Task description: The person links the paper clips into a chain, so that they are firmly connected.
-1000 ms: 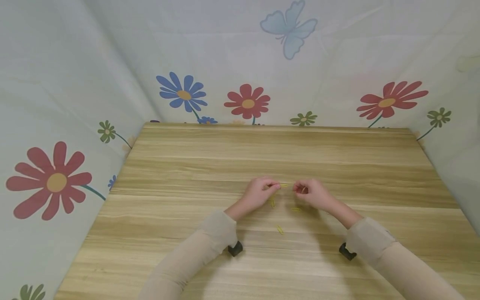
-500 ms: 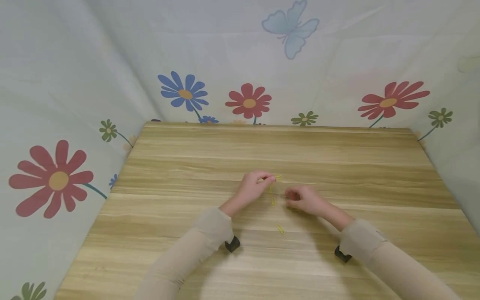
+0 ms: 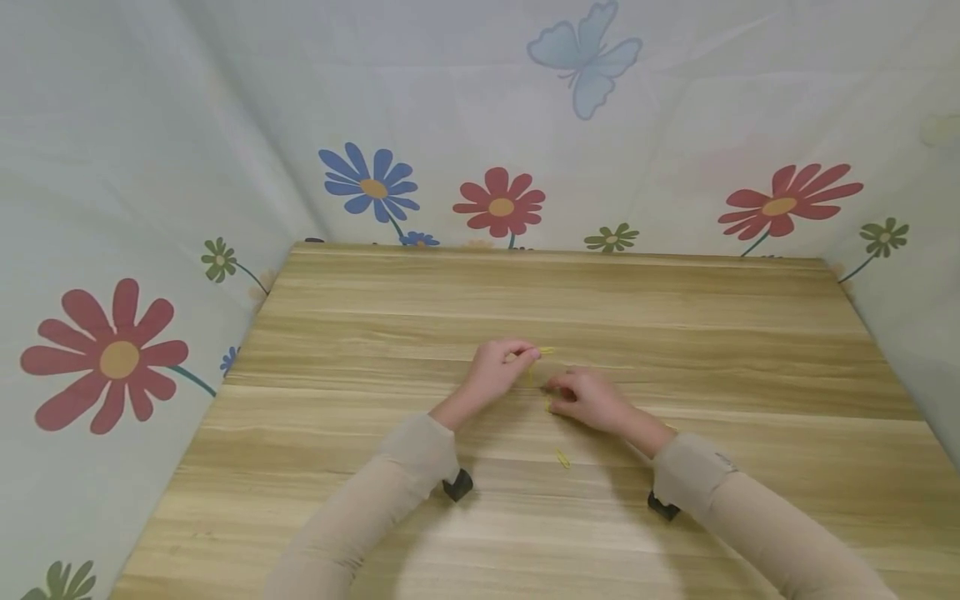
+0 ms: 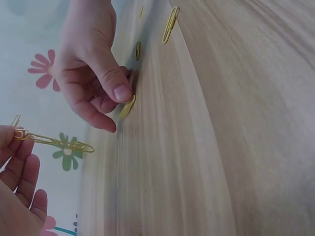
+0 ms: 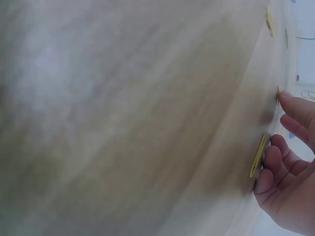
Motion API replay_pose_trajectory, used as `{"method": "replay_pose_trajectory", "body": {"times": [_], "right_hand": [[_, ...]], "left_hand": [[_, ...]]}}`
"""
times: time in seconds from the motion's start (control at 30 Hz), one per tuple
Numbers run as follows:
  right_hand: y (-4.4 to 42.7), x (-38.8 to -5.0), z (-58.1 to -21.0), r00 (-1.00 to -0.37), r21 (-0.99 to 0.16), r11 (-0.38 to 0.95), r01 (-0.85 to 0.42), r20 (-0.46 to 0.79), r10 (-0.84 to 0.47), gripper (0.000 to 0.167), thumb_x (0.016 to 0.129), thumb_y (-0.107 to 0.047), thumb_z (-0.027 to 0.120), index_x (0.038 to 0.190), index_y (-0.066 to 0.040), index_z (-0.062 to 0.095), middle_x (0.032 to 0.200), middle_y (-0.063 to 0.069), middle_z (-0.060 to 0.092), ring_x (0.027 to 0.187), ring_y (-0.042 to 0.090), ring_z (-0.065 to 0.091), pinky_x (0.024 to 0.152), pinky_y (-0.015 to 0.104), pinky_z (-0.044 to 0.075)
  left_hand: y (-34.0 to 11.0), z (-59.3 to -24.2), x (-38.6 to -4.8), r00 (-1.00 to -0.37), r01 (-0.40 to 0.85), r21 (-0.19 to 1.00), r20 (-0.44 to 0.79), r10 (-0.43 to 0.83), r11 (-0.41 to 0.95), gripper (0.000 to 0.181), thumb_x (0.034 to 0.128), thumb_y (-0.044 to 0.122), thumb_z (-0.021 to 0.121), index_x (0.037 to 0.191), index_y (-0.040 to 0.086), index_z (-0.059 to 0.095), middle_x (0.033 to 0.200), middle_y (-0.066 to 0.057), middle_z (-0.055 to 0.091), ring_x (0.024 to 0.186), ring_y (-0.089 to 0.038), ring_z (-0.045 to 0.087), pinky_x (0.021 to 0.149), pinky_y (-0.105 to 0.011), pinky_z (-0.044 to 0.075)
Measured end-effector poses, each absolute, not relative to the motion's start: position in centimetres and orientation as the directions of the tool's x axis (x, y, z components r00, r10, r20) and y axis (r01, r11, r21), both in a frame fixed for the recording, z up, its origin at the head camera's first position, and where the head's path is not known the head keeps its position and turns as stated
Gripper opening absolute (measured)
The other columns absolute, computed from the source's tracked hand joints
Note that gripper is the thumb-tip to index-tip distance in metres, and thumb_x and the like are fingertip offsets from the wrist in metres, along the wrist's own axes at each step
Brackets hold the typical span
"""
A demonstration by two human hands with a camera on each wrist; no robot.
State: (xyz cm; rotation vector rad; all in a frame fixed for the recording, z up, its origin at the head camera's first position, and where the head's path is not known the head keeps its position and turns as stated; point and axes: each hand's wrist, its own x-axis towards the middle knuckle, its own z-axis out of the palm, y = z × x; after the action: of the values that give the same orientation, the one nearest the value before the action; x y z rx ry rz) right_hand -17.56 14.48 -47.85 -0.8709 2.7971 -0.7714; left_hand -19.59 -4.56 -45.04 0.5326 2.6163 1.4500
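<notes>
Beige sleeves (image 3: 360, 517) angled over the near part of the wooden tabletop (image 3: 525, 550), a black block (image 3: 457, 485) at each cuff. Nearest of the yellow bits, one stray paper clip (image 3: 562, 459) lay flat, touched by neither hand. Past it, the crux: a second clip (image 4: 128, 106) sat right at the thumb of the right hand (image 3: 592, 400), off that hand's left side, long axis running roughly near to far. Right hand closer, no contest! Seen from the head, thumb and forefinger stood slightly apart, yet whether they had it pinched I couldn't tell; the thumb covered part of it. By the curled lower fingers, a third clip (image 5: 259, 155) lay on the wood; I couldn't find it in the head view. Farther up and leftward, the left hand (image 3: 491, 371) pinched a linked chain of clips (image 4: 44, 140), apparently clear of the wood, one end dangling; fingertips covered the middle, so I had no count of links. Beyond it all hung flowered cloth (image 3: 450, 100), its top cut off.
</notes>
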Motion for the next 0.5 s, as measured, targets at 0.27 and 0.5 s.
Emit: {"method": "replay_pose_trajectory", "body": {"times": [0.27, 0.5], "right_hand": [[14.23, -17.22, -48.11, -0.828, -0.466, 0.717, -0.519, 0.066, -0.557, 0.025, 0.077, -0.022, 0.067, 0.098, -0.009, 0.066, 0.072, -0.005, 0.050, 0.061, 0.006, 0.039, 0.053, 0.017, 0.034], [13.92, -17.06, -48.16, -0.858, -0.457, 0.749, -0.481, 0.069, -0.509, 0.022, 0.075, -0.022, 0.069, 0.093, -0.009, 0.065, 0.072, -0.005, 0.050, 0.064, 0.007, 0.042, 0.055, 0.019, 0.035]], "left_hand": [[-5.06, -45.49, -19.82, -0.936, 0.261, 0.828, 0.091, 0.341, 0.496, 0.027, 0.0883, 0.032, 0.052, 0.097, 0.010, 0.066, 0.102, -0.003, 0.065, 0.096, -0.015, 0.058, 0.080, -0.029, 0.048], [-5.48, -45.91, -19.78, -0.941, 0.248, 0.834, 0.085, 0.328, 0.493, 0.028, 0.0879, 0.032, 0.052, 0.096, 0.010, 0.067, 0.103, -0.004, 0.065, 0.096, -0.016, 0.059, 0.078, -0.029, 0.049]]}}
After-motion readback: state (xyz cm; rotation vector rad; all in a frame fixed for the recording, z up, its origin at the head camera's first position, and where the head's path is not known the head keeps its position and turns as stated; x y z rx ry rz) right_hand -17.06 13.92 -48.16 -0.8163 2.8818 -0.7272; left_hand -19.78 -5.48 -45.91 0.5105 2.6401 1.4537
